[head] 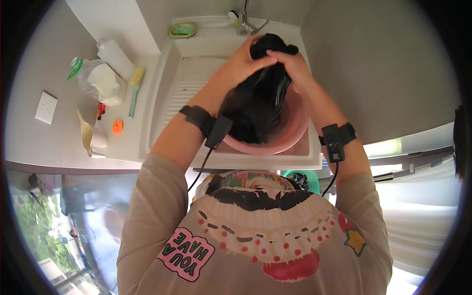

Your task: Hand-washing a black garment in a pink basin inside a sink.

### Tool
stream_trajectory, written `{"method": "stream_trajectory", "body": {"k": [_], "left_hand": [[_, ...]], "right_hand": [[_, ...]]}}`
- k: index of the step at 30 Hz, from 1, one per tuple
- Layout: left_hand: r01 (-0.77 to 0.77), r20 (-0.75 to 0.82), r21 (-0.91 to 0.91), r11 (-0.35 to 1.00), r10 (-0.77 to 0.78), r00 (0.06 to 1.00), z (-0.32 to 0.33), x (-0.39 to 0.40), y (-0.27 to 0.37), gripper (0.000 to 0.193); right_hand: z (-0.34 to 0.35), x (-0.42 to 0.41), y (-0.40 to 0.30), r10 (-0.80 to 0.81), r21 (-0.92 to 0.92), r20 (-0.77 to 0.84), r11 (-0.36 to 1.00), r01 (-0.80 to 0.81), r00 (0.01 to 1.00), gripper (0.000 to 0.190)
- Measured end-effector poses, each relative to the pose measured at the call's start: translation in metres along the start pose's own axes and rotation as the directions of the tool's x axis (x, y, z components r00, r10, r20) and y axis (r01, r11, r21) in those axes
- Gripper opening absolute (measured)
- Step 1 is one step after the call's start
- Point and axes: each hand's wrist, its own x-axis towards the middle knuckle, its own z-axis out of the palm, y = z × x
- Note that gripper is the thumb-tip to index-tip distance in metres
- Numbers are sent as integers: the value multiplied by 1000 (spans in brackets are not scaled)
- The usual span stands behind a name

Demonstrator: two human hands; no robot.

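Observation:
Both my hands grip a wet-looking black cloth or garment point(258, 99) over a pink basin point(295, 129). Around the cloth's upper left side my left hand point(250, 59) is closed, its thumb pointing right. My right hand point(293, 66) clasps the upper right side, close to the left thumb. The lower part of the cloth hangs into the basin, which stands in a white laundry sink point(156, 110) with a ribbed washboard slope point(186, 92). What the basin holds beneath the cloth is hidden.
A metal faucet point(243, 24) rises behind my hands, near a green soap in a dish point(182, 30). On the left ledge are a brush point(135, 92), a plastic jug of white powder point(105, 83), a white bottle point(116, 59), an orange cap point(117, 126) and a scoop point(88, 136).

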Motion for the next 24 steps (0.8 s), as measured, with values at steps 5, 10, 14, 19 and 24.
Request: {"method": "stream_trajectory", "body": {"k": [5, 10, 14, 19, 24], "left_hand": [[161, 188, -71, 984, -145, 971, 5, -51, -28, 65], [392, 90, -436, 810, -394, 915, 10, -58, -35, 43], [-3, -296, -659, 752, -256, 920, 17, -51, -26, 42], [-23, -295, 284, 958, 110, 949, 55, -60, -25, 58], [-48, 116, 580, 813, -25, 993, 88, -107, 4, 35]], "right_hand": [[0, -5, -58, -16, 308, 89, 951, -12, 996, 27], [-27, -2, -64, -4, 481, -4, 877, 5, 1000, 27], [-43, -7, 9, 26, 782, 112, 615, -104, 993, 47], [-22, -12, 123, 85, 874, 277, 391, -288, 957, 67], [-11, -31, 117, 182, 784, 331, 493, -377, 926, 58]]}}
